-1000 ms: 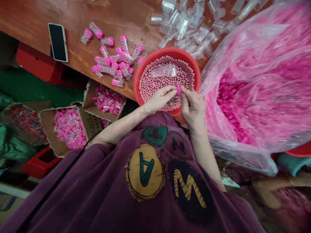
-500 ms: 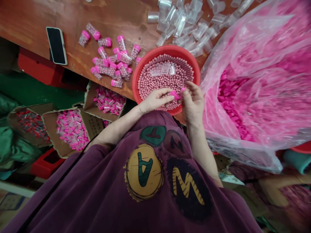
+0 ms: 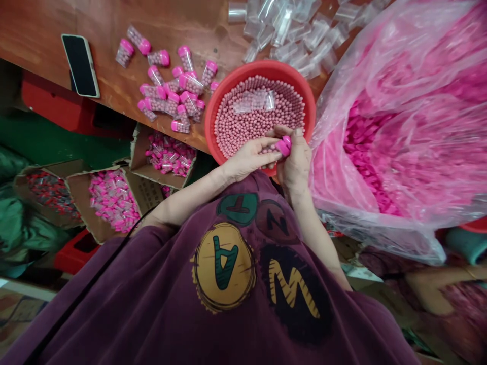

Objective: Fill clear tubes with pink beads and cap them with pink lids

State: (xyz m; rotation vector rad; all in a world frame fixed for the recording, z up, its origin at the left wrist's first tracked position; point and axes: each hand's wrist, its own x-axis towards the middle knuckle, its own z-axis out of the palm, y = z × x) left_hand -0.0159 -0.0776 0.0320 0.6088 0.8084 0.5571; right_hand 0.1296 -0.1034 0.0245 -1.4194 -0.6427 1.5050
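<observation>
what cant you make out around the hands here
All in the head view:
- vial: left hand and right hand hide most of it, so its contents are unclear
- basin floor: covered by beads
- pink pieces: blurred behind the bag
- arm at lower right: blurred, cut off by the frame edge

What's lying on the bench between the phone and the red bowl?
In the head view, a loose cluster of filled clear vials with pink caps lies on the wooden bench between the phone and the red bowl.

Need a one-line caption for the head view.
Left hand and right hand hold a pink-capped clear vial over a red basin of pink beads.
</observation>
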